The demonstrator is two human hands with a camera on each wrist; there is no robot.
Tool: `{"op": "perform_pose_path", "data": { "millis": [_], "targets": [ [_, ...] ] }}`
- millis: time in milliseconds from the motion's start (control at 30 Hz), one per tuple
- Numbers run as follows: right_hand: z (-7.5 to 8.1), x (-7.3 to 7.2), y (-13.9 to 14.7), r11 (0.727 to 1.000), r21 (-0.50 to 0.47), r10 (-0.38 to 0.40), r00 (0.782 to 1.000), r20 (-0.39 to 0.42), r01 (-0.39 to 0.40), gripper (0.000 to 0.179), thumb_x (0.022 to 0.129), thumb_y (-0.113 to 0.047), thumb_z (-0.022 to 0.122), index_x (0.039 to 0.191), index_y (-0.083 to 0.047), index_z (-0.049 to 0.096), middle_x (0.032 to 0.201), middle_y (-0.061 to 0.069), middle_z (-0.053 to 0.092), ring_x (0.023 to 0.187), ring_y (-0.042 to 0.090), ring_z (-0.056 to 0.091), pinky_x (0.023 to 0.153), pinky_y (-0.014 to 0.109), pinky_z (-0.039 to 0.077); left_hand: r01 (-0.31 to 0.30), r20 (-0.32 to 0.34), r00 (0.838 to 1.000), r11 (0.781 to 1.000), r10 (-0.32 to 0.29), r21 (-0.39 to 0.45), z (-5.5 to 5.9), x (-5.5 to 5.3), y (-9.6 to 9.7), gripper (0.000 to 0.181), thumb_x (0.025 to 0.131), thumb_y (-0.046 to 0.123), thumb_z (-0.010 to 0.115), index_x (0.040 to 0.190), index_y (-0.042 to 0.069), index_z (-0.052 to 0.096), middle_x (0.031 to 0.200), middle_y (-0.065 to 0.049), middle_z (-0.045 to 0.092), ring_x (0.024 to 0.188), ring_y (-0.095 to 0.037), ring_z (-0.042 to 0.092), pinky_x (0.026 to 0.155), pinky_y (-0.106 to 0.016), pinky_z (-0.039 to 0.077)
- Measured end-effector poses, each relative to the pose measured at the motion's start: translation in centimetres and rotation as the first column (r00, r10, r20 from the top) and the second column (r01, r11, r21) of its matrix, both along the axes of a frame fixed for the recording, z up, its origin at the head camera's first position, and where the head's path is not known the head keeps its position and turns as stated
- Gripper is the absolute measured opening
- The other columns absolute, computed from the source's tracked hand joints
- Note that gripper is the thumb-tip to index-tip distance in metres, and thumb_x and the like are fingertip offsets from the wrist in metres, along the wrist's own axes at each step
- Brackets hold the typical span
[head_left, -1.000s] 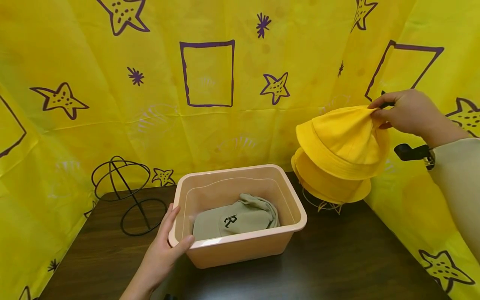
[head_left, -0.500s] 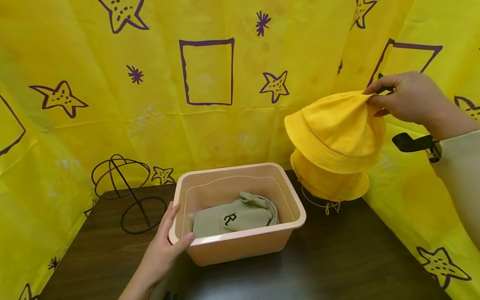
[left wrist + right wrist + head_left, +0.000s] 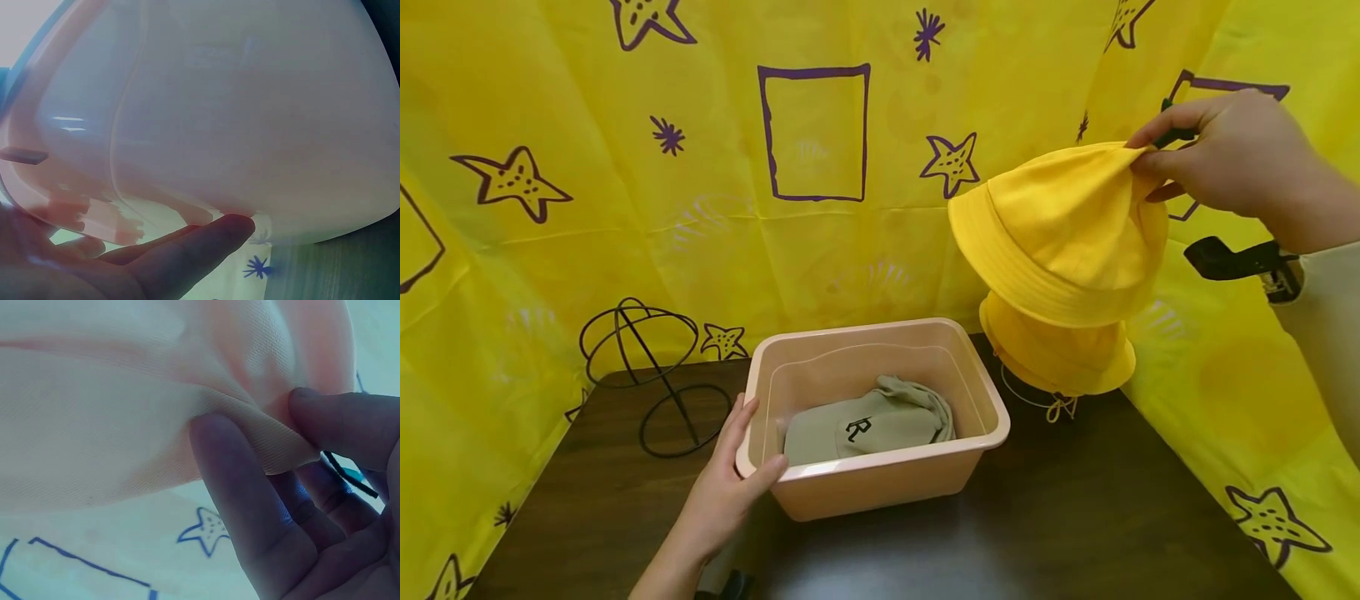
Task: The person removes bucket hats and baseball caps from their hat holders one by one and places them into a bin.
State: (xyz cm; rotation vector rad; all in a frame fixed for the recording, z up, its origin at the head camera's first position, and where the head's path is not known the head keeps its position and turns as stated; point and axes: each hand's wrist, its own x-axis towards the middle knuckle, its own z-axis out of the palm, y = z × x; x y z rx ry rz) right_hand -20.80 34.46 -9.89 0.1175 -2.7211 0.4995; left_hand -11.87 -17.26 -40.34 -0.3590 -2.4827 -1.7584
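Note:
In the head view my right hand (image 3: 1243, 158) pinches the crown of a yellow bucket hat (image 3: 1060, 233), lifted at the right. The right wrist view has the cloth bunched between thumb and fingers (image 3: 219, 462). A small dark strip by those fingers is unclear. Just below, a second yellow bucket hat (image 3: 1060, 354) sits on a wire stand, partly hidden by the first. My left hand (image 3: 718, 492) holds the left corner of a peach plastic bin (image 3: 880, 483), thumb on the near side. Inside lies a grey-green cap (image 3: 872, 429) with a black letter R.
A black wire hat stand (image 3: 673, 375) is on the left of the dark wooden table (image 3: 1037, 517). The pale wire ring of the other stand (image 3: 1026, 396) shows beneath the lower hat. Yellow star-printed cloth (image 3: 820, 267) hangs close behind and at both sides.
The right hand has raised the upper yellow bucket hat and brought it slightly left, widening its offset from the lower hat. The left hand stays at the bin; the view has tilted slightly.

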Motion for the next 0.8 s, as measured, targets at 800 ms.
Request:
{"op": "perform_pose_path", "data": {
  "millis": [800],
  "targets": [
    [7.6, -0.9, -9.0, 0.887, -0.335, 0.313, 0.947, -0.07, -0.318, 0.034, 0.095, -0.024, 0.068, 0.125, -0.013, 0.055, 0.122, 0.002, 0.053, 0.083, 0.015, 0.069, 0.053, 0.022, 0.053, -0.003, -0.004, 1.0, 0.999, 0.003, -0.032, 0.0, 0.3, 0.1, 0.084, 0.093, 0.025, 0.072, 0.159, 0.013, 0.022, 0.166, -0.001, 0.0, 0.142, -0.041, 0.024, 0.095, -0.011, 0.031]
  ]
}}
